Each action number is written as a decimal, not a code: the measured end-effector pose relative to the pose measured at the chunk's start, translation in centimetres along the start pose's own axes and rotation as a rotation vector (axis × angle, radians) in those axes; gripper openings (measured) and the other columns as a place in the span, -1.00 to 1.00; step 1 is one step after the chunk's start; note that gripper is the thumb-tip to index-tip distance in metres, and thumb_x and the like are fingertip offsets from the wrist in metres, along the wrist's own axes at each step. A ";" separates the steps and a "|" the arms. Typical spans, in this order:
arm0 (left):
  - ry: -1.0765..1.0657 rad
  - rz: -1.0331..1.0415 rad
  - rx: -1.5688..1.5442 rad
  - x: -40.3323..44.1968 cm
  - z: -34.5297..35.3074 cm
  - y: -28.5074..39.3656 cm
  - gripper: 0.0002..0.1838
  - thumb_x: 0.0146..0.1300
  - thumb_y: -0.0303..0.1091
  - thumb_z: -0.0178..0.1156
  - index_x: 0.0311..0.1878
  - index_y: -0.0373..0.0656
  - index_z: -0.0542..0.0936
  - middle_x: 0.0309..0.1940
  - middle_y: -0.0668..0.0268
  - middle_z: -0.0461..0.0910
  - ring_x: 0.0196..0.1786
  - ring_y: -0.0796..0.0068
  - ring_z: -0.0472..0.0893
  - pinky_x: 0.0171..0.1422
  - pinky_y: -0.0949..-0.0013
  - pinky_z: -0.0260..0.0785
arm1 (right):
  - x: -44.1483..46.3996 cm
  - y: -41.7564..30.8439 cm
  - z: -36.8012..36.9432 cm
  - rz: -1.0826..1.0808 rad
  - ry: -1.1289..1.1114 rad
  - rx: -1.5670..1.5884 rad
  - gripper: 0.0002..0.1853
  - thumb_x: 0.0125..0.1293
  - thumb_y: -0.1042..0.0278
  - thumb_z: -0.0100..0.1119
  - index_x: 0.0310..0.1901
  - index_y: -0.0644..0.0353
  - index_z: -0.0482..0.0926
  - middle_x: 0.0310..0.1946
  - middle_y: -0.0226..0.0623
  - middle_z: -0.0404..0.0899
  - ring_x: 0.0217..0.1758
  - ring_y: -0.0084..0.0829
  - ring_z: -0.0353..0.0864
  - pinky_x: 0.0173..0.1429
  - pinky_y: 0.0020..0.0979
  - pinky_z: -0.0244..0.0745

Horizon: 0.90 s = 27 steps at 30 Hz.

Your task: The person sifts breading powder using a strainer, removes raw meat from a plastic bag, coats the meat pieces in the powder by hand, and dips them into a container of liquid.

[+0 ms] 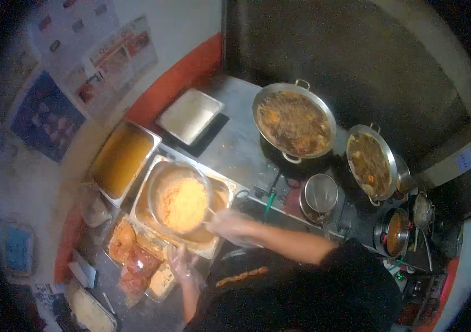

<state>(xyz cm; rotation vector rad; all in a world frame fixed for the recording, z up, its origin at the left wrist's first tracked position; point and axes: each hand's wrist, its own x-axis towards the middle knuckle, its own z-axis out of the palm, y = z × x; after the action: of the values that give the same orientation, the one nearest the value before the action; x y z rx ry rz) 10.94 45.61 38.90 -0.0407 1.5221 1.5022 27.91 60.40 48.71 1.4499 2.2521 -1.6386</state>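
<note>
My right hand [232, 226], in a clear plastic glove and blurred, is closed at the near right edge of a round metal sieve [155, 191], where its handle seems to be. Orange-yellow crumbs [185, 205] lie heaped in the sieve, over a rectangular pan [217, 252] of pale breading. My left hand [183, 264], also gloved, has its fingers stretched out beside the pan's near edge. Close to it, a tray holds breaded pieces [122, 243] and a reddish plastic bag [142, 263]. Whether the left fingers touch the tray I cannot tell.
Two large pans of bubbling oil [296, 124] [371, 163] stand at the back right. A strainer [321, 192] lies before them. On the left are a pan of orange-brown crumbs [122, 160] and a metal tray [191, 116]. A smaller pot [397, 232] is far right.
</note>
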 end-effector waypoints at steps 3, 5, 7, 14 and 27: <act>-0.142 0.035 -0.195 0.8 -1.3 -0.2 -0.19 0.13 -0.39 0.17 0.46 0.13 0.09 0.34 0.18 0.18 0.19 0.11 0.37 0.10 -0.03 0.37 | 3.5 3.1 2.2 -0.141 0.108 -0.098 -0.48 0.20 -0.08 -0.01 -0.43 0.34 0.58 -0.53 0.08 0.54 -0.46 -0.09 0.54 -0.34 -0.11 0.42; -0.138 0.106 -0.092 1.3 -1.5 0.0 -0.21 0.19 -0.31 0.10 0.47 0.19 0.01 0.34 0.17 0.21 0.22 0.07 0.37 0.15 -0.07 0.33 | 1.3 3.9 0.4 -0.035 -0.090 -0.141 -0.48 0.17 -0.08 0.03 -0.42 0.37 0.56 -0.51 0.08 0.54 -0.47 -0.07 0.53 -0.37 -0.10 0.39; -0.154 0.061 -0.203 1.3 -1.6 -0.5 -0.26 0.28 -0.15 0.00 0.49 0.25 -0.07 0.43 0.20 0.09 0.29 -0.01 0.33 0.28 -0.15 0.21 | 2.3 2.1 1.5 0.010 -0.042 -0.075 -0.49 0.17 -0.07 0.02 -0.43 0.36 0.57 -0.51 0.08 0.55 -0.45 -0.08 0.55 -0.33 -0.11 0.41; -0.285 0.198 -0.005 2.2 -2.7 -1.4 -0.18 0.26 -0.14 0.00 0.50 0.28 -0.19 0.52 0.33 -0.19 0.39 0.02 0.18 0.17 -0.26 0.27 | 0.2 2.0 0.7 0.003 -0.037 -0.135 -0.49 0.26 -0.10 -0.03 -0.39 0.27 0.61 -0.47 0.01 0.59 -0.39 -0.14 0.60 -0.27 -0.11 0.45; -0.203 0.165 -0.164 0.1 -0.4 0.1 -0.18 0.20 -0.16 0.10 0.48 0.19 -0.06 0.46 0.25 -0.03 0.37 0.05 0.20 0.21 -0.31 0.24 | -0.4 4.1 0.5 -0.088 -0.094 -0.203 -0.55 0.30 0.10 -0.06 -0.35 0.40 0.61 -0.50 0.07 0.55 -0.45 -0.14 0.55 -0.26 -0.15 0.45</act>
<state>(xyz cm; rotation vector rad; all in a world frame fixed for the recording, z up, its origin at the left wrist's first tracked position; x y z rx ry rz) 10.57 45.37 38.77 0.1408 1.2628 1.7056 30.61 59.90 45.60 1.2188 2.3791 -1.4155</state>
